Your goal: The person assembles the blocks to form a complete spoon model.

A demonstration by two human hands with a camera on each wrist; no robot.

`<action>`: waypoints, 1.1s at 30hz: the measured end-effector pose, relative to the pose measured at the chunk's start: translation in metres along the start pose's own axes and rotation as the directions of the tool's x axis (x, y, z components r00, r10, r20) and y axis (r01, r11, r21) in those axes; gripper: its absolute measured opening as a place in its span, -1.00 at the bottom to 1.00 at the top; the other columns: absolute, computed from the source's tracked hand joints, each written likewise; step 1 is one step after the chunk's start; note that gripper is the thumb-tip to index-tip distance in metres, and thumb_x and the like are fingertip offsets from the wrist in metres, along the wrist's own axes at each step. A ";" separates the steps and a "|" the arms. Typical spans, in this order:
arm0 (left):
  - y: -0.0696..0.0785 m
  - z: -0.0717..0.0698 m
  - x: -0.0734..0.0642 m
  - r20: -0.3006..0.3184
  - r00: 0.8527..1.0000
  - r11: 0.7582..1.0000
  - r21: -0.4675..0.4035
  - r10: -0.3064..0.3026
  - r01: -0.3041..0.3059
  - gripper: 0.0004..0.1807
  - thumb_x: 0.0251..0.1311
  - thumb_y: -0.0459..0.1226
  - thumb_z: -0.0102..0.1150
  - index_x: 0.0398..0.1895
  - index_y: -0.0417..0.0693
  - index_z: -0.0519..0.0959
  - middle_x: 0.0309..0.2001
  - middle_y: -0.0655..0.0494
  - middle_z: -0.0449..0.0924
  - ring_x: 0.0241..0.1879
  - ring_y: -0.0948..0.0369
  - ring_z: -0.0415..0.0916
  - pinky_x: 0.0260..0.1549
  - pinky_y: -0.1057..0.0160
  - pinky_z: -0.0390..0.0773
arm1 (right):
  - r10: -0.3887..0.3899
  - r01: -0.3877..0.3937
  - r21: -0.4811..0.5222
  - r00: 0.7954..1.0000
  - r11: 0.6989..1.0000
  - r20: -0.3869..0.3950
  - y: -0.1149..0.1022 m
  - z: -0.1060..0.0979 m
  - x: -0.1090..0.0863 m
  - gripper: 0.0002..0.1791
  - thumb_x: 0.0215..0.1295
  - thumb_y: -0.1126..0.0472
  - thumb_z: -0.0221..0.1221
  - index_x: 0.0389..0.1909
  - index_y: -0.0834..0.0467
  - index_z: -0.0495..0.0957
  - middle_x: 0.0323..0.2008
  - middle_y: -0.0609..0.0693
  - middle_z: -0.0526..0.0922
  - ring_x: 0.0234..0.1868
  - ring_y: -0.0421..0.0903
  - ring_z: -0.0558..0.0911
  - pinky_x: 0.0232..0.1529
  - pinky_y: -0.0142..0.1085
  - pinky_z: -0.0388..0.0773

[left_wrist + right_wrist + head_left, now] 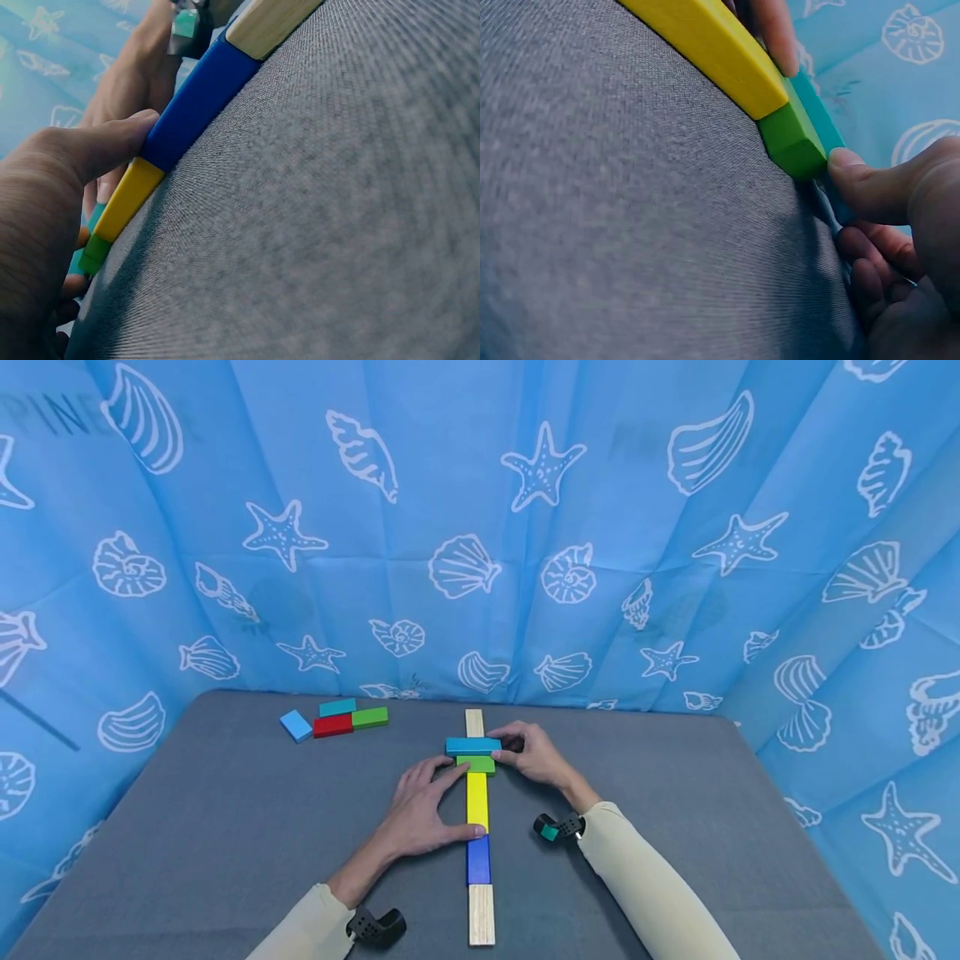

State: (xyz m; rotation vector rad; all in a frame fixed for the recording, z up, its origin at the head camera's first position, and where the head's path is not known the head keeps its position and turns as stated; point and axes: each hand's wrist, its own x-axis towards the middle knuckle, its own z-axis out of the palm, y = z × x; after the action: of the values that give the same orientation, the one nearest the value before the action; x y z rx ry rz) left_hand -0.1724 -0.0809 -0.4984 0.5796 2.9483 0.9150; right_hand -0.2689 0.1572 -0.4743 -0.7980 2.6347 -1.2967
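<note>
A line of wooden blocks runs away from me: a plain wood block (482,917), a dark blue block (478,862), a yellow block (477,800), a green block (482,765) lying crosswise, a longer teal block (465,747) also crosswise, and another plain block (474,722) at the far end. My left hand (420,810) spreads along the left side; its thumb touches near the yellow-blue joint, its fingertips the left ends of the crosswise pair. My right hand (536,756) pinches the teal block's right end between thumb and fingers, beside the green block (791,142).
At the table's back left lie a light blue block (296,726), a red block (333,726), a second teal block (337,707) and a second green block (371,717). Behind the grey table (262,827) hangs a blue seashell curtain (480,635).
</note>
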 end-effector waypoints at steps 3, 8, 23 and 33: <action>0.001 0.000 -0.001 -0.007 1.000 1.000 -0.012 -0.019 0.019 0.10 -0.09 0.50 0.25 0.54 0.27 0.31 0.45 -0.08 0.15 0.41 -0.16 0.07 0.34 -0.31 0.10 | -0.003 0.003 -0.014 1.000 1.000 0.014 0.001 0.000 -0.001 -0.65 0.32 0.38 0.30 0.12 0.28 0.65 -0.04 0.13 0.64 -0.14 -0.02 0.58 -0.09 -0.21 0.54; 0.000 -0.001 -0.001 0.000 1.000 1.000 -0.007 -0.005 0.005 0.08 -0.07 0.48 0.25 0.54 0.27 0.31 0.55 -0.03 -0.03 0.47 -0.15 -0.04 0.34 -0.35 0.09 | 0.002 0.000 -0.031 0.999 1.000 0.054 0.002 -0.001 0.000 -0.63 0.35 0.36 0.27 0.17 0.25 0.63 0.02 0.11 0.61 -0.05 0.00 0.55 -0.01 -0.16 0.51; -0.001 -0.003 0.000 0.022 0.998 0.998 0.012 0.057 -0.057 0.09 0.01 0.46 0.20 0.56 0.11 0.27 0.62 0.06 -0.01 0.54 -0.07 0.01 0.44 -0.25 -0.08 | 0.111 -0.114 -0.041 0.991 0.993 -0.070 -0.012 0.000 0.023 -0.53 0.34 0.15 0.33 0.20 0.25 0.60 0.02 0.14 0.61 -0.07 0.02 0.58 -0.08 -0.11 0.58; 0.001 -0.002 0.000 0.021 0.999 0.999 0.003 0.050 -0.050 0.10 0.01 0.45 0.21 0.56 0.10 0.26 0.62 0.06 -0.03 0.53 -0.10 0.05 0.46 -0.24 -0.14 | 0.167 -0.166 -0.131 0.986 0.977 -0.004 -0.015 0.009 0.045 -0.41 0.36 0.14 0.33 0.35 0.27 0.47 0.18 0.21 0.49 0.09 0.14 0.55 0.08 0.03 0.54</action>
State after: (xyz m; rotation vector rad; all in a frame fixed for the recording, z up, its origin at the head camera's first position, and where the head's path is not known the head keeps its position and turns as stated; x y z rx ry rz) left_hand -0.1719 -0.0810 -0.4964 0.6620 2.9302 0.9018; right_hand -0.2985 0.1204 -0.4623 -0.5793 2.7357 -1.0871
